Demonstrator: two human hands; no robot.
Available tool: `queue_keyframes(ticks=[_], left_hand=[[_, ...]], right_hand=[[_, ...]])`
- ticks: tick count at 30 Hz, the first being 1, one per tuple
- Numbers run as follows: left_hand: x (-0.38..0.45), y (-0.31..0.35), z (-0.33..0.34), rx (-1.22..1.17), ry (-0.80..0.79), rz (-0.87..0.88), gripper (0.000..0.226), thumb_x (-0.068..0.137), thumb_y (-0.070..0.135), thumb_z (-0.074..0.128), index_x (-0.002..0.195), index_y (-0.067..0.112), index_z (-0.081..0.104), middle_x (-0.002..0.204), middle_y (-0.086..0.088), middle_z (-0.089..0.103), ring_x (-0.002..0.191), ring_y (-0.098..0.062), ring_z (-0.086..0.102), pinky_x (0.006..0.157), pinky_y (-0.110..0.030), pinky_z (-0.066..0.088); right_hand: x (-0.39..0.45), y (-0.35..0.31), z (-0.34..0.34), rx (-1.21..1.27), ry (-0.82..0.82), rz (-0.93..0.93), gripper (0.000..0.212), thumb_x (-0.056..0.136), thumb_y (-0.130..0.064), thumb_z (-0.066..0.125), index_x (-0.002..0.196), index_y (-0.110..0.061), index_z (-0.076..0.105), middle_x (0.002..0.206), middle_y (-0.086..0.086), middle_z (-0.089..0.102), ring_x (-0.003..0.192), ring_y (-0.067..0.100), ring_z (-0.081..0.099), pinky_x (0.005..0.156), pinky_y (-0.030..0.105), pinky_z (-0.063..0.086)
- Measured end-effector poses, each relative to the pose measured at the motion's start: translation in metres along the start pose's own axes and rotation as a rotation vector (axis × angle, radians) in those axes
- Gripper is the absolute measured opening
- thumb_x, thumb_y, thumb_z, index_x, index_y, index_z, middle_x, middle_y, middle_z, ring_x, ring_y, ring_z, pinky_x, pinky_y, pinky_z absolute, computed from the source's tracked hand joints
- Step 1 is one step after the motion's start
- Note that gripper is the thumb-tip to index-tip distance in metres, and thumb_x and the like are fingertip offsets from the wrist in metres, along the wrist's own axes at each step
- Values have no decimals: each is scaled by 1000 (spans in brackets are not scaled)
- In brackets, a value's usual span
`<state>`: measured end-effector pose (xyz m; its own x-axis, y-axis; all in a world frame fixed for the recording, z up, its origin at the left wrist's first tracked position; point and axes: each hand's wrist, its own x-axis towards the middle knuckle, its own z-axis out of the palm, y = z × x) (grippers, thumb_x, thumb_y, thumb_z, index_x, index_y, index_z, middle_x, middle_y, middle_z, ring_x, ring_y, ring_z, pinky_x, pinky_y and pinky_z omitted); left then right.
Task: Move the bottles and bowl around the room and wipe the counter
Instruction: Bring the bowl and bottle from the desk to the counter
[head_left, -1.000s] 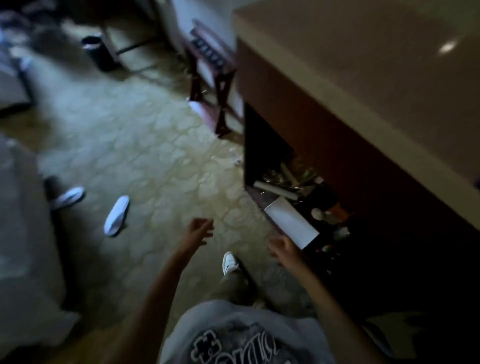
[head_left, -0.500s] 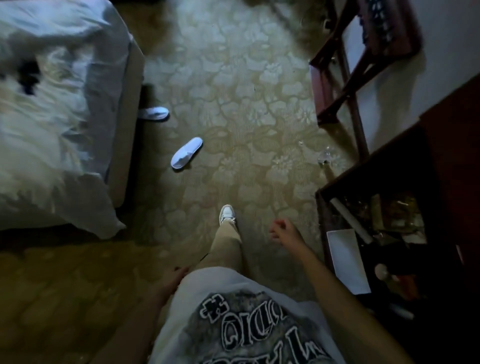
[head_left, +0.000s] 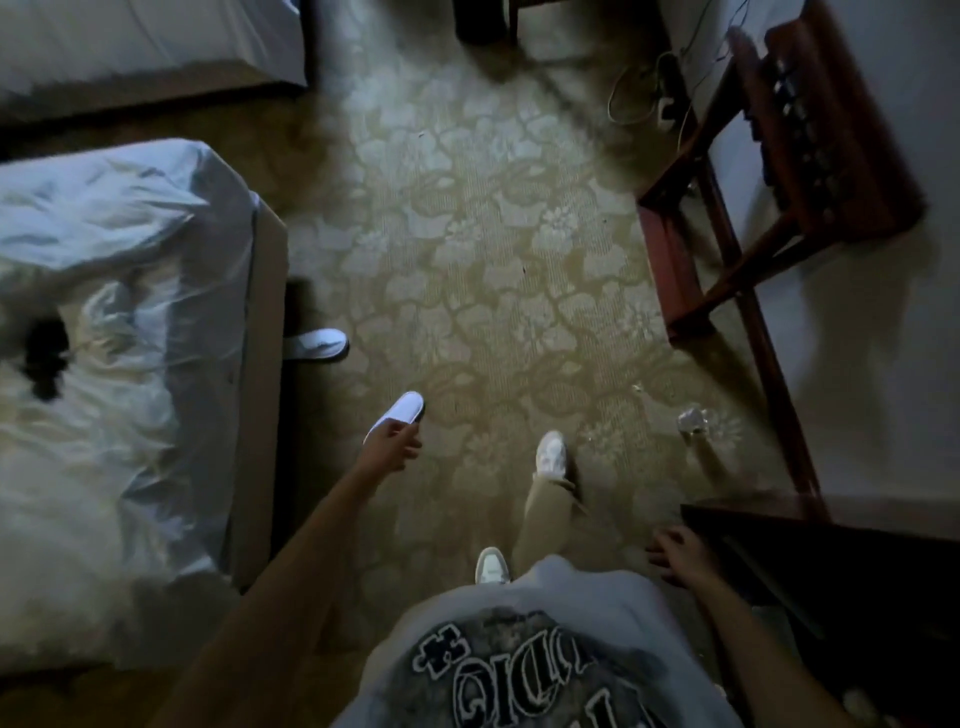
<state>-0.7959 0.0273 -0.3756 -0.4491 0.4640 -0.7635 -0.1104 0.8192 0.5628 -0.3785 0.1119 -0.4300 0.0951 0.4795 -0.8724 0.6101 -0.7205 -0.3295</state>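
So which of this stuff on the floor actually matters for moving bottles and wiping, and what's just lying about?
For the job:
- clear plastic bottle lying on the carpet
- left hand and right hand, both empty

Just lying about:
- two white slippers
- bed
- wooden luggage rack
- cables

One wide-angle camera sat on the person's head and looked steeply down past the printed shirt (head_left: 545, 660) to the patterned carpet (head_left: 488, 249). The shirt and forearms filled the near bottom edge, and the floor lay farther off. A bed (head_left: 130, 332) ran along the view's left side, and a dark wooden rack (head_left: 810, 156) stood upper right. No second view shared the scene.
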Motion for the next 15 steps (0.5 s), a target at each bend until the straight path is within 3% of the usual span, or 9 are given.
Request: queue_keyframes(ticks=[3, 8, 10, 15], left_hand=[[59, 41, -3, 3, -22, -66, 18, 97, 30, 53, 98, 12, 57, 88, -8, 63, 68, -14, 59, 55, -24, 39], [101, 98, 4, -73, -7, -300, 29, 99, 29, 48, 72, 17, 49, 68, -1, 49, 53, -10, 44, 46, -17, 30], [117, 115, 4, -118, 11, -373, 30, 100, 27, 44, 72, 16, 49, 65, -1, 48, 50, -11, 42, 48, -19, 29], [176, 175, -11, -197, 53, -411, 33, 100, 13, 40, 67, 15, 41, 49, 4, 35, 31, -5, 26, 35, -12, 18]], right_hand=[[48, -76, 1, -19, -4, -16, 30, 100, -17, 48, 121, 3, 53, 99, 17, 62, 88, 29, 59, 64, 32, 45], [99, -256, -3, -116, -46, -109, 23, 98, -17, 49, 113, -2, 59, 90, 19, 65, 82, 27, 58, 73, 39, 50], [113, -339, -2, -190, -96, -207, 21, 98, -22, 51, 111, -8, 59, 93, 12, 66, 84, 25, 61, 71, 35, 48], [148, -530, 7, -308, -204, -429, 19, 98, -32, 51, 107, -16, 57, 97, 2, 67, 81, 14, 64, 64, 27, 47]])
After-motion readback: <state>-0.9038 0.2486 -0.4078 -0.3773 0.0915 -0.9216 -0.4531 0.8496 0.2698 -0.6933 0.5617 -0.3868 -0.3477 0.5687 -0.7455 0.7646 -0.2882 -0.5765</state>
